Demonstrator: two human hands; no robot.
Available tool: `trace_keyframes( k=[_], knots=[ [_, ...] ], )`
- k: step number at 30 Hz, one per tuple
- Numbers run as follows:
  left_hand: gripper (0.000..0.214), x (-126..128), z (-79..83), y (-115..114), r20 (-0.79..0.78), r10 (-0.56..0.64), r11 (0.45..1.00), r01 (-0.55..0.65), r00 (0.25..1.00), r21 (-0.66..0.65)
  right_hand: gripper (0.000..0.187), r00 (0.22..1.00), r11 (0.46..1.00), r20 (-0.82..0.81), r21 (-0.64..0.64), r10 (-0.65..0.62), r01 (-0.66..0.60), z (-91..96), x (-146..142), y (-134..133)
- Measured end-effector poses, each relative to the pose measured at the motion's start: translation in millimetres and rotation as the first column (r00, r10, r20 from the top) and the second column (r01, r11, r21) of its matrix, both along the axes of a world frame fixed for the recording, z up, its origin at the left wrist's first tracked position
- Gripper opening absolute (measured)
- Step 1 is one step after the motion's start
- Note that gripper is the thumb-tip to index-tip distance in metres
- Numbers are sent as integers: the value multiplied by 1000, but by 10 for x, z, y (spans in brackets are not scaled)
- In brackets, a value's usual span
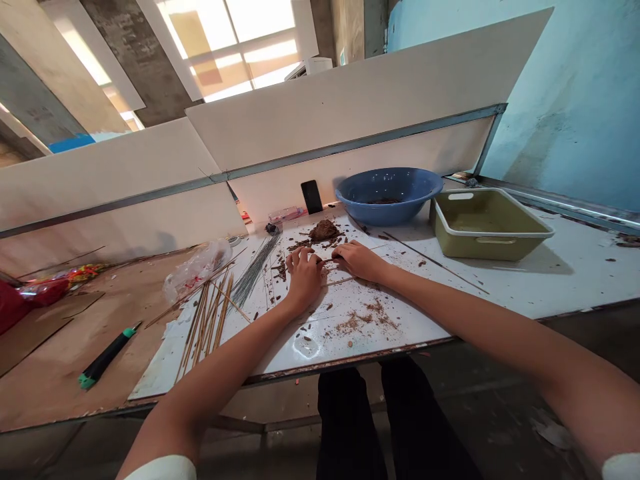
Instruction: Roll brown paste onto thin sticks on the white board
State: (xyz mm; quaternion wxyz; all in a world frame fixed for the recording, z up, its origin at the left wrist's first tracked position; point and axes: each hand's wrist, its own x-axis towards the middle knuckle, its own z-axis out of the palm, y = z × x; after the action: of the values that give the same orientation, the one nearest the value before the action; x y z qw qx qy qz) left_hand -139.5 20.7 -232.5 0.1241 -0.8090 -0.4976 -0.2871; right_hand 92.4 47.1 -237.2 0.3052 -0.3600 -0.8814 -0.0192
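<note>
My left hand (303,275) and my right hand (358,259) lie side by side, palms down, on a white board (350,333). Both press on a thin stick with brown paste (327,261) that lies between the fingers. A lump of brown paste (324,230) sits just beyond the hands. Left of my left hand lie a bundle of thin grey sticks (253,270) and a row of brown coated sticks (207,320). Brown crumbs (363,319) are scattered on the board near my wrists.
A blue bowl (386,193) and an olive-green tray (487,223) stand at the back right. A black phone (311,196) leans on the partition. A crumpled plastic bag (197,267) lies left, and a green-tipped cutter (107,357) on the brown table.
</note>
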Motion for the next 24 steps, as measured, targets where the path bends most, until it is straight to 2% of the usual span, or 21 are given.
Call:
trace_keyframes(
  k=[10,14,19,24],
  knots=[
    [25,6,6,-8,9,6,1000,-6,1000,-4,13,1000,1000,20,1,-5,5,21,19,-15],
    [18,7,10,-16,4,1,1000,-1,1000,-6,10,1000,1000,-7,-16,8,-8,13,39,-16],
    [18,15,28,-32,-2,-5,1000,5,1000,2,23,999,1000,-38,5,9,-9,8,39,-26],
    [18,18,36,-38,-16,-38,999,38,999,9,19,997,999,81,43,1,-5,16,20,-13]
  ],
)
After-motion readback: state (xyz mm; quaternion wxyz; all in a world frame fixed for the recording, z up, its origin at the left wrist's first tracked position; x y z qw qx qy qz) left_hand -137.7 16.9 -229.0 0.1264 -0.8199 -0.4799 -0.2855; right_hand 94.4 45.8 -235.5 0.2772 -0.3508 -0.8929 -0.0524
